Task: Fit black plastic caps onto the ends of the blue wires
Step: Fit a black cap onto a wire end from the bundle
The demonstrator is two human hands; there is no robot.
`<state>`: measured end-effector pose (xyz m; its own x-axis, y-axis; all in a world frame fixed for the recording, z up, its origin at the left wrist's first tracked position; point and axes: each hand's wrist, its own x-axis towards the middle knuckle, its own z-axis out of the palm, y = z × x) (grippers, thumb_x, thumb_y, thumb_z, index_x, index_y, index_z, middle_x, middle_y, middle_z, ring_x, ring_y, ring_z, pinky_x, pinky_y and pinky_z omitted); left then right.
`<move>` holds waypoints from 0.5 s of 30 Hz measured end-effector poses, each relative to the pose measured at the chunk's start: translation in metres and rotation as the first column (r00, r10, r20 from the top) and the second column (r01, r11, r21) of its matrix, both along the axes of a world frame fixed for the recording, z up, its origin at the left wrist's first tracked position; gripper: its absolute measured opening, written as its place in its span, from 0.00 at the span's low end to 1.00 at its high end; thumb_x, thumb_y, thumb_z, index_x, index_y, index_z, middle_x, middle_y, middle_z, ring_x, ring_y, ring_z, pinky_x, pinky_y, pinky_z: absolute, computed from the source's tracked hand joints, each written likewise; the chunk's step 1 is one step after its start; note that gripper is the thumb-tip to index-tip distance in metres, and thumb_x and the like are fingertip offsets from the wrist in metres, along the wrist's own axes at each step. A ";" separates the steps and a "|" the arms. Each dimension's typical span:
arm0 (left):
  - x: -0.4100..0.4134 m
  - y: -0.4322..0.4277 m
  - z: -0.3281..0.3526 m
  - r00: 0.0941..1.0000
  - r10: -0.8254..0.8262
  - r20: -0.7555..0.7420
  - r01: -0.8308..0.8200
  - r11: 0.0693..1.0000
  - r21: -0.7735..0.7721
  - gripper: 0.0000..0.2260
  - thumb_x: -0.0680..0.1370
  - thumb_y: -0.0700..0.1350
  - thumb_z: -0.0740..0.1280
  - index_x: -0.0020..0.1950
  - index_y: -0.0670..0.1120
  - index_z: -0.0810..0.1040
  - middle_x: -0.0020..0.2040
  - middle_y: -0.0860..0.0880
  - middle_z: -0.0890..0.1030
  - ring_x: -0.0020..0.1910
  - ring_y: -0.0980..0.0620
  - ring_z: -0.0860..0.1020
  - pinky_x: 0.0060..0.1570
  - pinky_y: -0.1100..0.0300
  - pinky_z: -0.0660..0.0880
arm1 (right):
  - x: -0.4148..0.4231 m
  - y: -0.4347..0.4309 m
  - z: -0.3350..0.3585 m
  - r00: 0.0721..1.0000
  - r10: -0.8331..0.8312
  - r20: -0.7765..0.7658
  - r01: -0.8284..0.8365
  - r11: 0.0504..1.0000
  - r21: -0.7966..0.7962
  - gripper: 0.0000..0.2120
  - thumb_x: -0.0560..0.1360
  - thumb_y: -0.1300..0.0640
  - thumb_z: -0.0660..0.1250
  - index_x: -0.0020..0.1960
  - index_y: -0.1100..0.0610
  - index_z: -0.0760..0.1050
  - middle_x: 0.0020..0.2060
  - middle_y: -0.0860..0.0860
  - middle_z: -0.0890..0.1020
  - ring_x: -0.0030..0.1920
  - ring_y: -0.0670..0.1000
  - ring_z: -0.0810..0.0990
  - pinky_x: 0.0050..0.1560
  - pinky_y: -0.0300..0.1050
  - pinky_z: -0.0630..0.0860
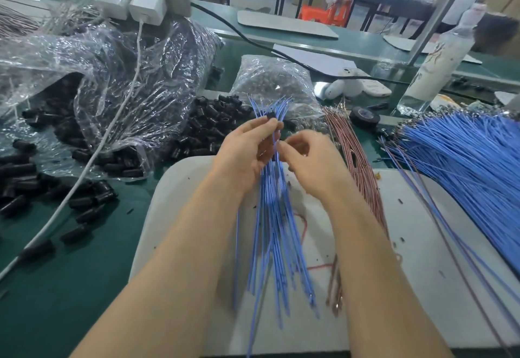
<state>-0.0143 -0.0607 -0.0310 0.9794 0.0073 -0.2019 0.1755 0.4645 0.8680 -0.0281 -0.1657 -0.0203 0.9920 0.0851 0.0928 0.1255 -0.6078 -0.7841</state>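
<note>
Left hand (242, 149) gripped blue wire bundle (274, 231) and black cap (271, 116); right hand (306, 160) pinched one wire. Loose caps (213, 124), plastic bags (112, 76), pink wires (363, 172) crowded table (84, 245).

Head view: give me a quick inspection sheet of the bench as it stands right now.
Surface: green bench top with a pale grey work mat.
Job's things: bundle of thin blue wires; small black plastic cap; loose black caps; big blue wire heap.
Clutter: crumpled clear plastic bags, copper-brown wires, clear bottle.
Grips: left hand holds bundle and cap; right hand pinches a wire.
Cables: white charger cable, black cable.
Surroundings: other benches, orange stool.
</note>
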 end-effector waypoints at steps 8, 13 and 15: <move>-0.001 -0.002 -0.007 0.993 -0.009 0.114 0.001 0.997 0.071 0.04 0.79 0.40 0.64 0.51 0.49 0.74 0.46 0.50 0.77 0.43 0.56 0.77 0.40 0.68 0.76 | 0.012 0.000 -0.018 1.000 -0.015 -0.007 0.016 0.963 0.271 0.07 0.77 0.62 0.65 0.42 0.58 0.79 0.32 0.49 0.81 0.31 0.43 0.76 0.36 0.35 0.72; 0.001 0.000 -0.009 0.991 0.004 0.135 -0.023 0.990 0.141 0.04 0.79 0.41 0.65 0.48 0.51 0.74 0.43 0.51 0.77 0.39 0.58 0.76 0.35 0.69 0.75 | 0.013 -0.001 -0.020 1.000 -0.011 0.022 0.006 0.971 0.239 0.08 0.76 0.60 0.67 0.39 0.54 0.78 0.30 0.47 0.81 0.30 0.41 0.76 0.40 0.40 0.73; 0.001 0.002 -0.009 0.990 0.006 0.142 -0.026 0.990 0.139 0.04 0.79 0.41 0.64 0.48 0.51 0.74 0.42 0.51 0.76 0.39 0.58 0.76 0.34 0.69 0.75 | 0.013 -0.001 -0.021 1.000 -0.003 0.026 -0.003 0.975 0.223 0.08 0.76 0.59 0.68 0.39 0.52 0.78 0.30 0.47 0.81 0.30 0.40 0.76 0.43 0.41 0.74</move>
